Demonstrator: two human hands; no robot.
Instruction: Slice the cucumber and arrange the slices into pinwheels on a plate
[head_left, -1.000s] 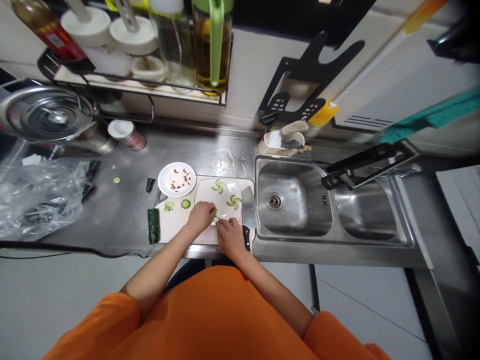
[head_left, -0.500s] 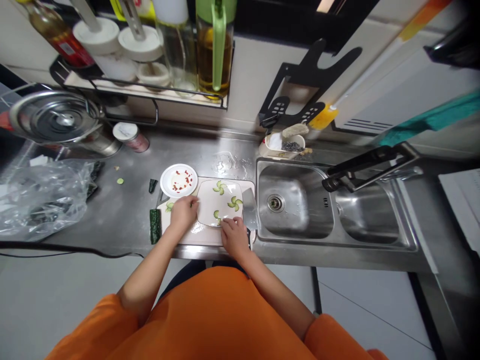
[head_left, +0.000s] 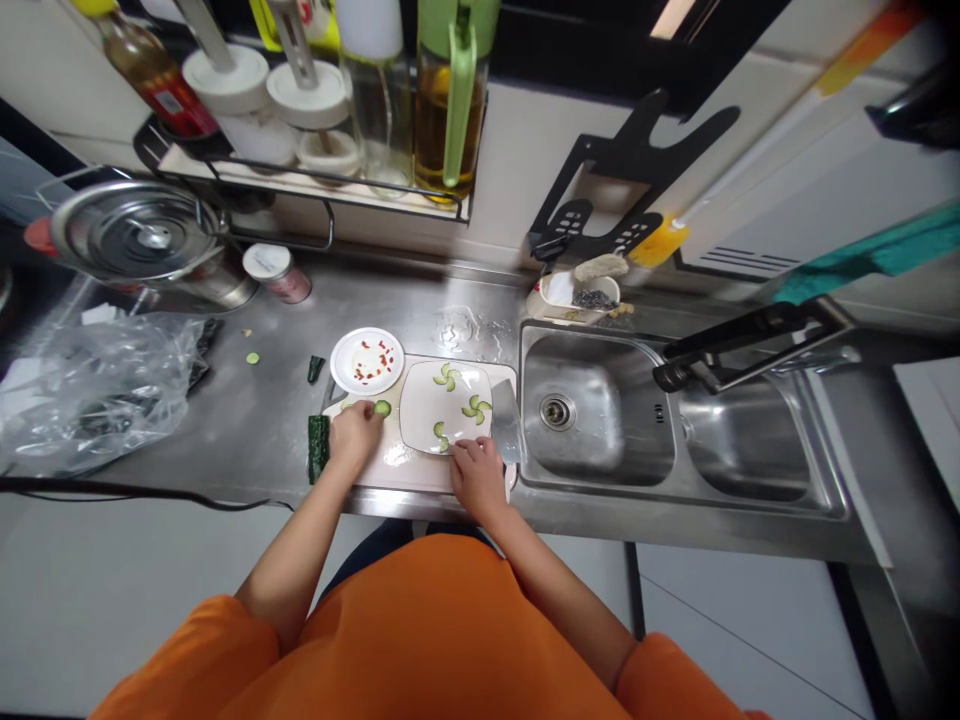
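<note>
My left hand [head_left: 355, 436] is at the left part of the white cutting board [head_left: 390, 472], its fingertips pinched at a round green cucumber slice [head_left: 383, 408]. A whitish square plate [head_left: 416, 400] lies on the board, bearing fan-shaped groups of cucumber slices [head_left: 475, 409]. My right hand [head_left: 478, 478] rests at the plate's lower right rim, fingers stretched over it beside the lowest group of slices [head_left: 441, 436]. To the right of the plate lies a broad knife blade [head_left: 508, 415]. A small white plate [head_left: 367, 385] with red bits sits behind my left hand.
A cucumber piece [head_left: 318, 450] and a cucumber end [head_left: 315, 369] lie left of the board. A double sink [head_left: 600, 470] adjoins on the right. A plastic bag [head_left: 112, 400], a lidded pot [head_left: 142, 235] and a jar [head_left: 277, 272] stand on the left. Bottles line the rack [head_left: 300, 180] above.
My left hand has moved left from the square plate's edge to the slices on the board, and a slice now shows at its fingertips. My right hand stays near the plate's lower rim.
</note>
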